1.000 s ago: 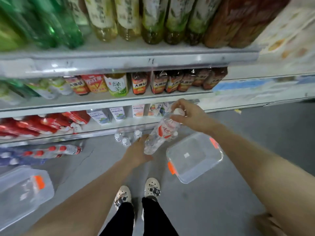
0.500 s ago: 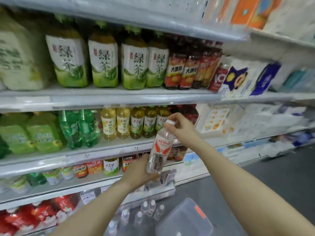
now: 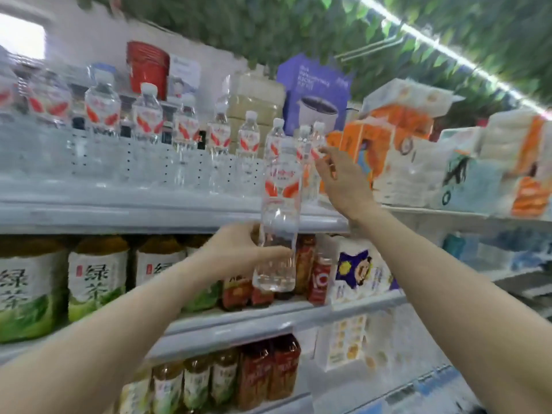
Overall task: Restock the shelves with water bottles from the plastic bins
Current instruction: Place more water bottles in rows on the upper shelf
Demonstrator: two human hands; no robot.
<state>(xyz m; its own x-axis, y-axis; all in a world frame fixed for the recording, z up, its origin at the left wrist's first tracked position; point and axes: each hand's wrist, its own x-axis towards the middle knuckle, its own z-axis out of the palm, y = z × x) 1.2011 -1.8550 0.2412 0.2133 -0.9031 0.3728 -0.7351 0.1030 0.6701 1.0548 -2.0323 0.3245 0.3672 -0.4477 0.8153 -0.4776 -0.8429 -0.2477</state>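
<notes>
You are shelving: your left hand [image 3: 239,252] is gripping the bottle [image 3: 279,216] upright, low on its body, below the top shelf [image 3: 149,204]. Your right hand [image 3: 340,180], fingers loose, is touching the end bottles [image 3: 312,150]; next, lift it into that row.

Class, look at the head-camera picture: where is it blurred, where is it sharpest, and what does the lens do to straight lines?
Head view: motion blur smears the leafy ceiling and light strip; the held water bottle is sharpest; the wide lens bows the top shelf edge.

2 bare forearms, no sleeves; ring on right hand [image 3: 343,180]
</notes>
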